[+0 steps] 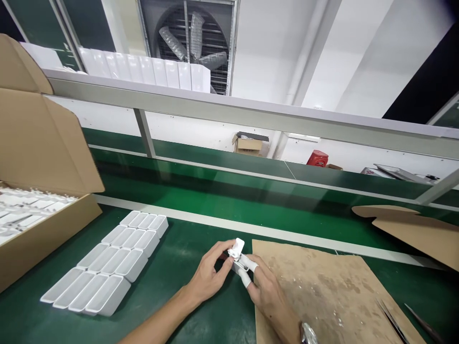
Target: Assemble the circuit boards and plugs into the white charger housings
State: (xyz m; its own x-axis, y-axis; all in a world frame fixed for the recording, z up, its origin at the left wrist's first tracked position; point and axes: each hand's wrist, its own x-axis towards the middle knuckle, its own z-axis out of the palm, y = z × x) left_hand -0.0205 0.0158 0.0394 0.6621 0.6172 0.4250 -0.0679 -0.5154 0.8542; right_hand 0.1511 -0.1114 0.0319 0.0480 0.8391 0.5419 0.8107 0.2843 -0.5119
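Between my two hands, over the green table (179, 267), is a small white plastic part (238, 246) with a flat rounded tab on top. My left hand (213, 267) pinches it from the left with thumb and forefinger. From the right, my right hand (267, 286) grips its lower end; white finger covers sit on the thumb and forefinger. The lower portion of the part is mostly hidden by the fingers, so its exact kind does not show. Rows of white rectangular trays (107, 294) stand to the left of my left hand.
A brown cardboard sheet (304, 291) lies at right, with tweezers (392, 322) and a dark pointed tool (423, 322) near its edge. An open cardboard box (53, 239) of white parts stands at left. A cardboard piece (416, 229) lies far right. Beyond runs a green belt (229, 203).
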